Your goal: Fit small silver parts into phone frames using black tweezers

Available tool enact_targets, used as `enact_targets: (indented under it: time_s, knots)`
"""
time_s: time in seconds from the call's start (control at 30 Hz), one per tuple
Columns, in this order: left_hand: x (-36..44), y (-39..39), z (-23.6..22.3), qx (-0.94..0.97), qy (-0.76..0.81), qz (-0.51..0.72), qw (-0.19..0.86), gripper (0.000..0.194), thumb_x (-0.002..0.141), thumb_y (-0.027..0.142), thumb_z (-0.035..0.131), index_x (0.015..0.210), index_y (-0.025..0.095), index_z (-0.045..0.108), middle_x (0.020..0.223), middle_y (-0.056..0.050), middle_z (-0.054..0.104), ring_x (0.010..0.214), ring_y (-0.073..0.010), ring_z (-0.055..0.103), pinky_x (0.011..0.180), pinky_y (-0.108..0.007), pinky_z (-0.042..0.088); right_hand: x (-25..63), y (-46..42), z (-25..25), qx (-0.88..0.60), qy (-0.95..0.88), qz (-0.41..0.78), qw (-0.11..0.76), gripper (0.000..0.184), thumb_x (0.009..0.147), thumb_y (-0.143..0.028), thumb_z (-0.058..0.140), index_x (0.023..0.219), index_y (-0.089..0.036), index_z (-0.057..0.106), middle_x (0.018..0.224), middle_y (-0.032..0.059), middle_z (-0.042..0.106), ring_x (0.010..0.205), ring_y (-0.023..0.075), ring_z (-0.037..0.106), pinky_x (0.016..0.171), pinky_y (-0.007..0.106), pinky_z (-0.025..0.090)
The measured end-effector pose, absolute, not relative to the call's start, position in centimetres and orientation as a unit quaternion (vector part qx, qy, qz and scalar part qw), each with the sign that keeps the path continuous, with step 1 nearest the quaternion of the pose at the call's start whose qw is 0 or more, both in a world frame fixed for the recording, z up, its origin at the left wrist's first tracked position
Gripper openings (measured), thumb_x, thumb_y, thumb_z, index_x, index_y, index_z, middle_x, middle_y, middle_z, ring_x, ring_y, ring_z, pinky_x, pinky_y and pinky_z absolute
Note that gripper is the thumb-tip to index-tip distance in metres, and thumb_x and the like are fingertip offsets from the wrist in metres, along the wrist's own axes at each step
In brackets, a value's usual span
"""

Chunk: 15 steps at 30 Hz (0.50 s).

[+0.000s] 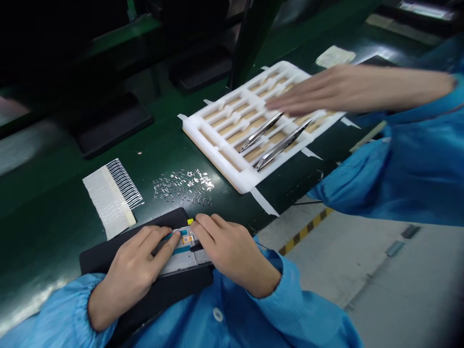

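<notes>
A flat grey metal device frame (181, 261) with teal strips lies on a black mat (97, 256) before me. My left hand (136, 263) bends over its left part, fingertips pressed on the frame near a small orange-gold piece (187, 239). From the other side, my right hand (232, 249) is closed around a slim dark tool (196, 247), its tip over the frame; most of the tool is hidden by my fingers. A yellow tab (190, 222) shows at the frame's far edge, beside my right fingers.
Small shiny metal parts (184, 186) lie scattered beyond the mat. To their left is a white card (108, 198) with a row of thin metal strips. A taped white tray (217, 164) holds two slender metal pieces (282, 145); a co-worker's blurred hand (326, 92) hovers over it.
</notes>
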<state>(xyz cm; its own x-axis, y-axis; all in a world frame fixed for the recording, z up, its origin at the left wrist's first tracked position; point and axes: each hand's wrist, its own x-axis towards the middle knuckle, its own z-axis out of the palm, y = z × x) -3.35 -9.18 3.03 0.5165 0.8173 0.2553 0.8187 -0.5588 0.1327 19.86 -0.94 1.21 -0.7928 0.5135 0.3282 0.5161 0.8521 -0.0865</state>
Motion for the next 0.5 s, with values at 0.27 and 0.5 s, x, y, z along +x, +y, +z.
enact_targets:
  time_s: [0.27,0.5]
  knots:
    - [-2.7,-8.6,3.0,-0.876,-0.458,-0.149,0.031,0.032,0.106,0.007,0.048,0.131,0.004,0.068,0.114,-0.018,0.071,0.103,-0.028,0.066,0.088,-0.042,0.062,19.4,-3.6,1.6,-0.285,-0.939,-0.065,0.183,0.028,0.102,-0.006,0.051,0.112,-0.006,0.077,0.113,0.0178,0.08,0.072,0.0243,0.067,0.05,0.035,0.052]
    - [-3.0,-9.0,3.1,-0.874,-0.467,-0.129,0.016,0.034,0.105,0.007,0.05,0.136,0.006,0.065,0.118,-0.018,0.071,0.106,-0.029,0.067,0.089,-0.044,0.061,20.5,-3.9,1.4,-0.337,-0.91,0.082,0.228,0.031,0.102,-0.008,0.052,0.123,-0.005,0.074,0.127,0.0223,0.075,0.083,0.0233,0.073,0.064,0.034,0.064]
